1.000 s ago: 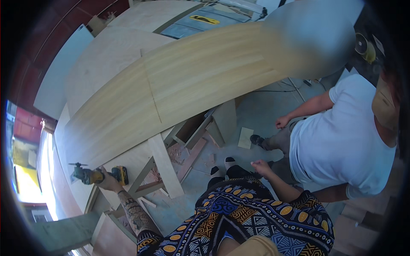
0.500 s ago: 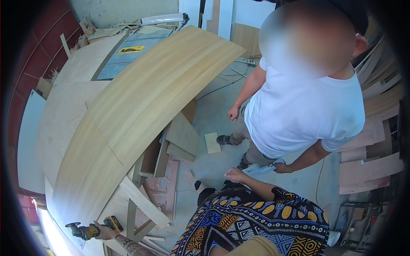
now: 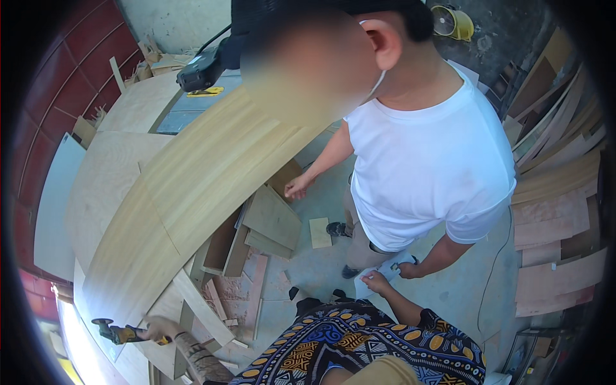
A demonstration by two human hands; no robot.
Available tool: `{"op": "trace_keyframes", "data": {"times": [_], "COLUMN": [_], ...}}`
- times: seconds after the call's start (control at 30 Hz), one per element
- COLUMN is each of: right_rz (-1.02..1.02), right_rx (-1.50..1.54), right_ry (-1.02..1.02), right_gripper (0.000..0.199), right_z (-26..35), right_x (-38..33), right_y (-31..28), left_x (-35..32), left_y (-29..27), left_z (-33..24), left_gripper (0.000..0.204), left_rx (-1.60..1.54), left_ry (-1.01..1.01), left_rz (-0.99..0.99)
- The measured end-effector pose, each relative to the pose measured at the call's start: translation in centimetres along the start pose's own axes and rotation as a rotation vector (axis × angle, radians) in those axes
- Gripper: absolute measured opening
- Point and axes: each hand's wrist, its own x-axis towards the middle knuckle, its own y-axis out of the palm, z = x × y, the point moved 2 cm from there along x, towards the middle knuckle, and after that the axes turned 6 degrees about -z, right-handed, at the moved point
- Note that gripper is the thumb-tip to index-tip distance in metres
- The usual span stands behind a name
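Observation:
At the lower left, my left hand (image 3: 157,329) is closed round the body of a yellow and black cordless angle grinder (image 3: 122,333), whose round disc points left. The grinder is over the near end of a long wood-grain panel (image 3: 173,186). In the lower middle, my right hand (image 3: 377,283) is closed, with its fingertips on the edge of a white sheet of paper (image 3: 369,289). A co-worker in a white T-shirt (image 3: 423,167) stands opposite, and their hand (image 3: 409,269) grips the sheet's other side. The co-worker's other hand (image 3: 298,186) hangs beside the panel.
Under the panel are pale plywood boards (image 3: 273,215) and a cabinet-like box. Wood offcuts (image 3: 256,289) and sawdust lie on the floor. Stacked curved veneer sheets (image 3: 555,224) line the right side. A yellow fan (image 3: 452,24) stands at the back; a cable (image 3: 491,282) crosses the floor.
My right hand has moved right and down onto the paper. The co-worker has leaned in to the left, bringing the paper nearer. The grinder has shifted slightly up in view.

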Motion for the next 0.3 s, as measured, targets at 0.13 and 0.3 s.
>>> {"op": "trace_keyframes", "data": {"times": [0.13,0.3], "right_rz": [0.002,0.241], "right_rx": [0.2,0.252], "right_ry": [0.081,0.059], "right_gripper": [0.053,0.046], "right_z": [-0.8,-2.1], "right_x": [-1.5,-0.9], "right_y": [-0.6,0.5], "left_x": [-24.9,-40.4], "left_y": [-4.4,-9.3], "left_z": [-6.4,6.4], "left_gripper": [0.073,0.08], "left_rx": [-0.513,0.228], "left_ry": [0.292,0.551], "left_rz": [0.965,1.866]}}
